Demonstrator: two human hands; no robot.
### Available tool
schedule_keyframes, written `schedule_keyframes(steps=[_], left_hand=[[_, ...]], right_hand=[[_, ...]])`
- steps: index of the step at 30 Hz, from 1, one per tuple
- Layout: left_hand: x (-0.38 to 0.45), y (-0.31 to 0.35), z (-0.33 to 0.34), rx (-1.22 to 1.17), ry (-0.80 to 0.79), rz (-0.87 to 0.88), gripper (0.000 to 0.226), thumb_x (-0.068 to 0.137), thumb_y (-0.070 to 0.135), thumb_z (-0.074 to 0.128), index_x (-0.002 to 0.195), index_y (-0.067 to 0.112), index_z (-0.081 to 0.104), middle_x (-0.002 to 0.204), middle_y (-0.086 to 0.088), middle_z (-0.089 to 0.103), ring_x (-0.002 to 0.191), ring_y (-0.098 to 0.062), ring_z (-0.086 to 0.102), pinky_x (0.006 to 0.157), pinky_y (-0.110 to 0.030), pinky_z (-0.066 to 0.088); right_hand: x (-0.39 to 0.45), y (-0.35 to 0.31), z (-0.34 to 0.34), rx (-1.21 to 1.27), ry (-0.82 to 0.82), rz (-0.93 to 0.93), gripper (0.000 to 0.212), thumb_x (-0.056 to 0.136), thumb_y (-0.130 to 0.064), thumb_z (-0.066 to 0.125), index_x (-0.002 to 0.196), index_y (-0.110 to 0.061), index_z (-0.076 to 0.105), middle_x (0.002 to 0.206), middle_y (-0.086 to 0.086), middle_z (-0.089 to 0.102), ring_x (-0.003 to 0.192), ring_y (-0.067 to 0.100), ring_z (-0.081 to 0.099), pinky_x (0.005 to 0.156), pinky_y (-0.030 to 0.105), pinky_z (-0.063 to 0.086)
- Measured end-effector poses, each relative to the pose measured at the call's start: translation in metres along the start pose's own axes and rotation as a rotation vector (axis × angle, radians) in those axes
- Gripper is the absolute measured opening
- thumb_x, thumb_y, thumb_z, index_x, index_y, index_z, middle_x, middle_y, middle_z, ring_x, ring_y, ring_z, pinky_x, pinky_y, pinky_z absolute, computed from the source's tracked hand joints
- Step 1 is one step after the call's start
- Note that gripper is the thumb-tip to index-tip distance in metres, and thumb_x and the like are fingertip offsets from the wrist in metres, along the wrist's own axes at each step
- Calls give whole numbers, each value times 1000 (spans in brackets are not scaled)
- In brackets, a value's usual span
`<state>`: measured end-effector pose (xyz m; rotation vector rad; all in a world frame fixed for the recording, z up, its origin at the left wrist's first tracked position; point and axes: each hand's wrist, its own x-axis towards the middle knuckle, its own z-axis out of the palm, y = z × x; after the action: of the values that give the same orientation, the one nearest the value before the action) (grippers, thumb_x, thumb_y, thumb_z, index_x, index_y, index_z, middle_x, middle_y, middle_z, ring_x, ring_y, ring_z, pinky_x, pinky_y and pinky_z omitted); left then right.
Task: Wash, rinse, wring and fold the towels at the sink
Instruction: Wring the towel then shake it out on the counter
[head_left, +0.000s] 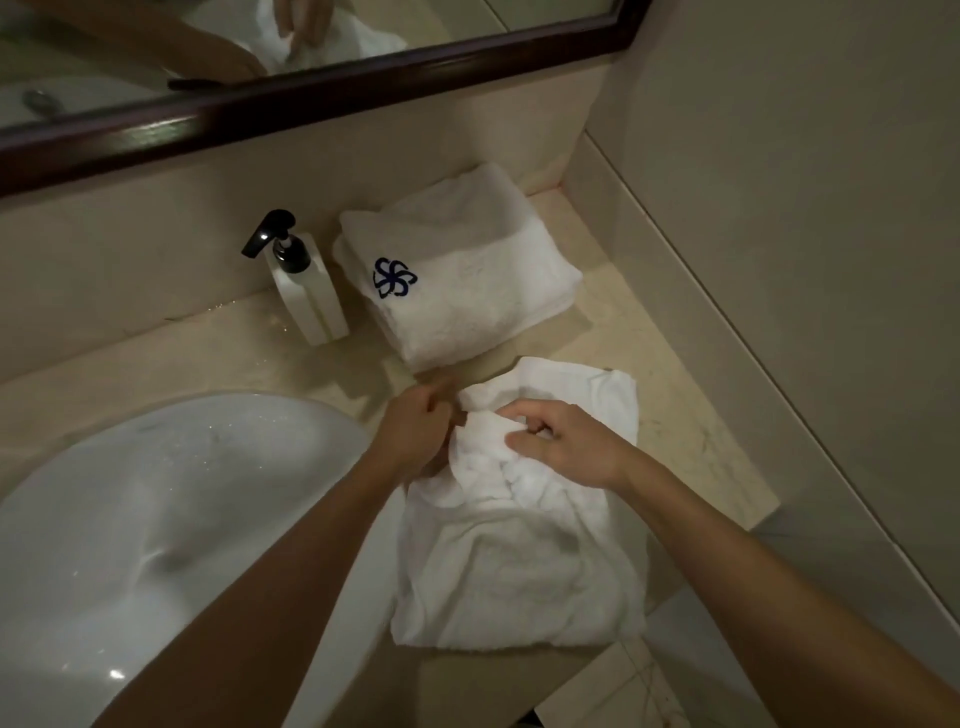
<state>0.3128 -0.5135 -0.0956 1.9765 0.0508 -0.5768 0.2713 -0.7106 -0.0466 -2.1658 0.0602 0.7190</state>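
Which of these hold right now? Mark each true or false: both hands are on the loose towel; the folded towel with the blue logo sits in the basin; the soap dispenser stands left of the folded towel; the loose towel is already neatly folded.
1. Both the left hand and right hand hold the loose towel: true.
2. The folded towel sits in the basin: false, it lies on the counter by the wall.
3. The soap dispenser stands left of the folded towel: true.
4. The loose towel is neatly folded: false, it is bunched and wrinkled.
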Motion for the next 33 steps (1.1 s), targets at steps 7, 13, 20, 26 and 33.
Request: schedule_keyframes(steps=[7, 13, 20, 26, 33], left_hand=[[5, 11, -3, 167, 22, 242, 8, 91, 25, 66, 93, 17, 65, 82, 9, 64, 72, -3, 57, 63, -1, 40], [-3, 5, 0, -195, 45, 165, 14, 91, 20, 66, 88, 9, 58, 76, -4, 58, 69, -15, 53, 66, -31, 48], [2, 21, -12, -269, -143, -88, 19, 91, 32, 67, 104, 18, 72, 87, 7, 70, 70, -4, 62, 55, -15, 45], [-8, 11, -23, -227, -116, 132, 30, 97, 4, 52, 113, 18, 72, 99, 4, 72, 89, -9, 68, 75, -20, 56], [-4, 5, -16, 367, 107, 323, 27, 95, 13, 50, 86, 30, 70, 92, 0, 60, 82, -15, 54, 67, -31, 45]], right_hand=[[-7, 0, 1, 63, 45, 7, 25, 101, -12, 55, 120, -22, 67, 76, -37, 59, 75, -21, 53, 73, 4, 37], [-11, 10, -1, 145, 118, -51, 20, 100, -11, 55, 108, -21, 70, 99, -20, 66, 94, -8, 59, 84, 12, 41], [-8, 9, -4, 141, -76, -17, 51, 97, -12, 51, 120, -57, 57, 72, -9, 53, 74, 19, 46, 74, 35, 42], [4, -1, -4, 106, -1, 49, 80, 95, -12, 55, 158, -36, 13, 67, -1, 49, 61, 9, 47, 56, 20, 40], [19, -15, -4, -84, 16, 16, 44, 95, -15, 55, 138, -26, 53, 77, -16, 49, 66, 1, 50, 59, 11, 36]])
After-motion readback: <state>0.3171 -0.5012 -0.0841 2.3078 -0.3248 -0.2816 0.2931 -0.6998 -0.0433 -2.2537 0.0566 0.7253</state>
